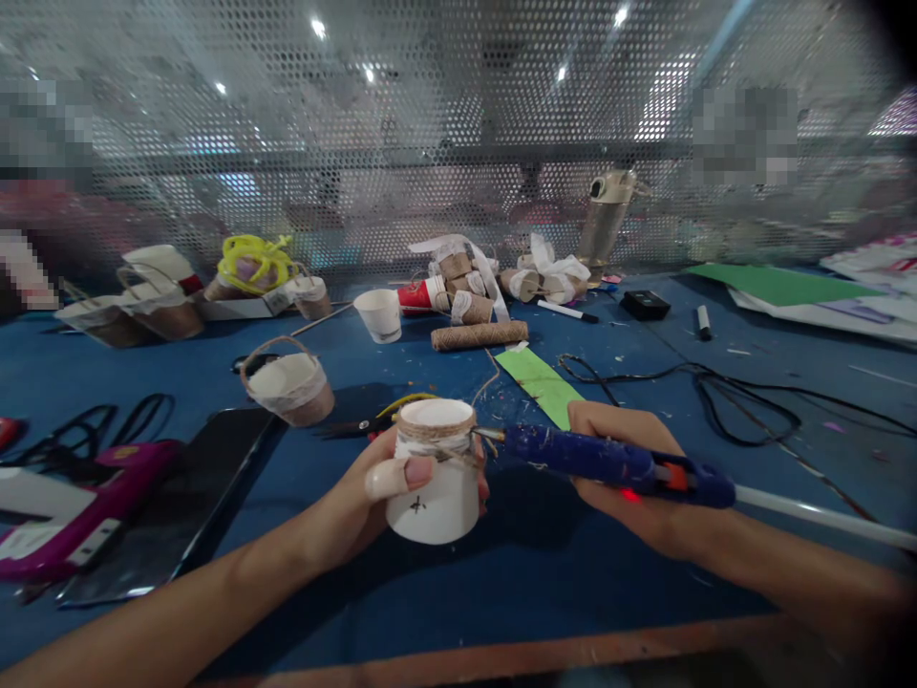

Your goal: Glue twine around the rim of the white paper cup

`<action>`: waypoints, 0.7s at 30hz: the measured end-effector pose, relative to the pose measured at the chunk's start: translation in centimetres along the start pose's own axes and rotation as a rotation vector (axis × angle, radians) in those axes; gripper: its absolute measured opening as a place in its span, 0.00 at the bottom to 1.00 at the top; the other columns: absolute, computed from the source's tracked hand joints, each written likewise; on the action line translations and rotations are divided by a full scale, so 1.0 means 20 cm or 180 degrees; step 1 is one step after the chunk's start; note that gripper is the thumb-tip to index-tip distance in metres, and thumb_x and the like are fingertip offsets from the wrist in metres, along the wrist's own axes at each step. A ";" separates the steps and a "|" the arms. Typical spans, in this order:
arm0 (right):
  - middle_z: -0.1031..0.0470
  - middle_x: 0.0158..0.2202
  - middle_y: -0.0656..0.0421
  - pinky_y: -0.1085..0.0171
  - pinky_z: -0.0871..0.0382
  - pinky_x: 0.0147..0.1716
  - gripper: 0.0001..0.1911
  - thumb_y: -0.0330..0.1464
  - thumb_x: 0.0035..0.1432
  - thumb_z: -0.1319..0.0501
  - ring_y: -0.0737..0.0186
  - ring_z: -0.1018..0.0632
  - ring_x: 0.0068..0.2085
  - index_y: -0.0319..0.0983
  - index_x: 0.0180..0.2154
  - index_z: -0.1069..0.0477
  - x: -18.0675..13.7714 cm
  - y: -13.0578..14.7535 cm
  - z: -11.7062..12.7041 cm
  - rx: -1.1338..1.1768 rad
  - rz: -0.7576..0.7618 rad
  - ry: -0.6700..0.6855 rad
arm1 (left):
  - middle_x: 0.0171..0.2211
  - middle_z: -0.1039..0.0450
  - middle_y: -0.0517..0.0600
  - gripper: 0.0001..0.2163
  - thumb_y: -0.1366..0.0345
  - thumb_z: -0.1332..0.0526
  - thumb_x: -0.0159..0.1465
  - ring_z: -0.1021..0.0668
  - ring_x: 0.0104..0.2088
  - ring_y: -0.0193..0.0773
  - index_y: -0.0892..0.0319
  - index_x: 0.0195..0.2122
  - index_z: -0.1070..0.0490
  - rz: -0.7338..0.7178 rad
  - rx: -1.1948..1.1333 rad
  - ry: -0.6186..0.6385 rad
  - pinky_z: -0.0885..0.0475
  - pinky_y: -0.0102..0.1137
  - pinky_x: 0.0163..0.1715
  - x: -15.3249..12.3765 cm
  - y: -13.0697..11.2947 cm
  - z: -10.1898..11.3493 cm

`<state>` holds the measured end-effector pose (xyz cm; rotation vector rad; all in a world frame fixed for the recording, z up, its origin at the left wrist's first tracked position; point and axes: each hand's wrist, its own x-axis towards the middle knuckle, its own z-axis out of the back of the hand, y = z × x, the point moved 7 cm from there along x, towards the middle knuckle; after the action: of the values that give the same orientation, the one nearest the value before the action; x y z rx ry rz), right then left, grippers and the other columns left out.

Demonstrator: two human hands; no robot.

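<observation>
My left hand (387,483) is closed around a white paper cup (434,502), its thumb across the front below a band of brown twine (437,430) near the top. A small dark mark shows on the cup's side. In my right hand (623,430) is a blue hot glue gun (580,454), its nozzle at the right side of the twine band; whether it touches is hard to tell. A clear glue stick (817,516) runs out of the gun's back. Scissors (365,425) lie behind the cup, partly hidden. A strand of twine leads back toward a twine roll (479,334).
A small handled basket (290,387) stands at left, with a phone (179,502) and a magenta tool (107,506) nearer. Behind are a paper cup (379,315), a green strip (541,382) and a bottle (606,220). Black cable (716,392) loops at right. A perforated screen (444,124) closes the back.
</observation>
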<state>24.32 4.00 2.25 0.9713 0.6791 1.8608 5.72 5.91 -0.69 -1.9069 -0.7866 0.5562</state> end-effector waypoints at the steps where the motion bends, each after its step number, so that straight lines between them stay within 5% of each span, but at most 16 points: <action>1: 0.41 0.21 0.65 0.66 0.48 0.22 0.13 0.22 0.46 0.42 0.69 0.39 0.23 0.40 0.21 0.46 0.00 -0.01 0.00 0.0005 -0.0062 0.0009 | 0.38 0.21 0.55 0.19 0.58 0.34 0.54 0.21 0.37 0.47 0.63 0.45 0.25 0.0001 -0.0016 0.0022 0.25 0.37 0.39 0.00 0.00 0.00; 21: 0.41 0.21 0.65 0.66 0.46 0.23 0.09 0.26 0.52 0.41 0.68 0.38 0.24 0.40 0.24 0.39 0.01 -0.05 0.02 0.0152 -0.0228 -0.0140 | 0.38 0.21 0.58 0.19 0.55 0.35 0.55 0.23 0.38 0.50 0.63 0.43 0.24 0.0072 0.0219 -0.0111 0.27 0.40 0.40 0.00 0.02 0.04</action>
<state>25.04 4.64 1.65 1.0030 0.7256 1.7627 5.22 6.21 -1.41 -1.8493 -0.7595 0.6244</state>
